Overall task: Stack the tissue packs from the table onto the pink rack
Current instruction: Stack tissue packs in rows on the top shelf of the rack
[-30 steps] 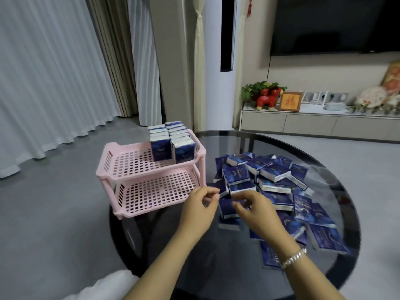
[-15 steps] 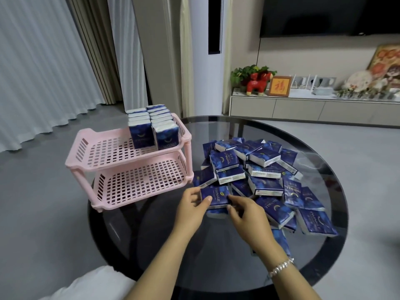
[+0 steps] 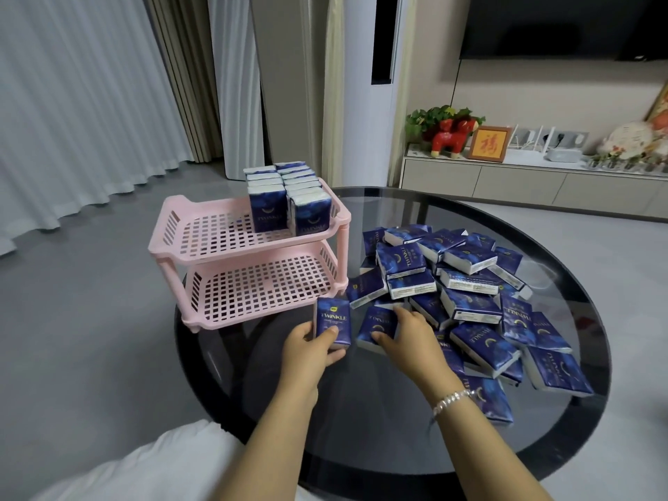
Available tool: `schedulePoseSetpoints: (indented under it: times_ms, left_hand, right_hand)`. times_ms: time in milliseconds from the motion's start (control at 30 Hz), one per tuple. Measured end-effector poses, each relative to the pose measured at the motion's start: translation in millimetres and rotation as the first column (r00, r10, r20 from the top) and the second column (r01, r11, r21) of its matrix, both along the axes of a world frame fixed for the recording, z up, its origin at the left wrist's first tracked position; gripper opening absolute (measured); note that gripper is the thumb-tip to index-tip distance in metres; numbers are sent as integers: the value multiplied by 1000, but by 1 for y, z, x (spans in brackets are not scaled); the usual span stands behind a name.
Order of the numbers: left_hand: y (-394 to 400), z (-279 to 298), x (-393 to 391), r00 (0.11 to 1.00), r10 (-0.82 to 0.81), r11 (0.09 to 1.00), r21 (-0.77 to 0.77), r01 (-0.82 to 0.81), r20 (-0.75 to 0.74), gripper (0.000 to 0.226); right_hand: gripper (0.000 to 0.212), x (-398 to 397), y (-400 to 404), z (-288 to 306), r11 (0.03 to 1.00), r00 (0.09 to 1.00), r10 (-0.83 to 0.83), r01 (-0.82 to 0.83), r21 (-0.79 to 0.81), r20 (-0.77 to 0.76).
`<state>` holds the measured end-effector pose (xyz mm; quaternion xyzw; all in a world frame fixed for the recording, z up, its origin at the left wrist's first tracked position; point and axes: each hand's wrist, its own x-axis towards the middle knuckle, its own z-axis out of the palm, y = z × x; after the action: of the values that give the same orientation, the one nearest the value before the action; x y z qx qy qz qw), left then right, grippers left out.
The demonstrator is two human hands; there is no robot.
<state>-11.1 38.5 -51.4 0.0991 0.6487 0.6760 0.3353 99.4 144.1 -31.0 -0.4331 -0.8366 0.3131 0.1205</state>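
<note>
Pink rack (image 3: 202,244) at table's left edge: two rows of packs standing upright at the back right of the top tier, bottom tier bare. Left hand (image 3: 307,350) grips one tissue pack (image 3: 332,321) upright just in front of the rack; right hand (image 3: 405,336) curls over a second pack (image 3: 377,325) at the near edge of the loose pile (image 3: 466,280). Pickup step, I'd say; next, lift both and stand them in front of the existing rows.

"TWINKLE" on tissue packs (image 3: 332,321); "福" in framed picture (image 3: 489,143).
</note>
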Motion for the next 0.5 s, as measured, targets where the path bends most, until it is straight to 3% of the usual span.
schedulePoseSetpoints:
  times_ms: [100,267,400,500]
  left_hand:
    - [-1,0,-2,1000,7,999,-33,-8,-16,24]
    - [-2,1,-4,1000,25,1000,-18,-25,-5,22]
    - [-3,6,-2,999,28,998,54,-31,43,27]
    - [-4,10,1,996,-7,993,118,-4,90,32]
  right_hand:
    - [74,-4,6,0,995,995,82,-77,-70,62]
    - [51,0,8,4,974,992,70,-90,-208,-101]
    - [46,5,0,0,961,943,-56,-38,-273,-329]
    - [52,12,-7,3,910,823,-192,-56,-412,-535]
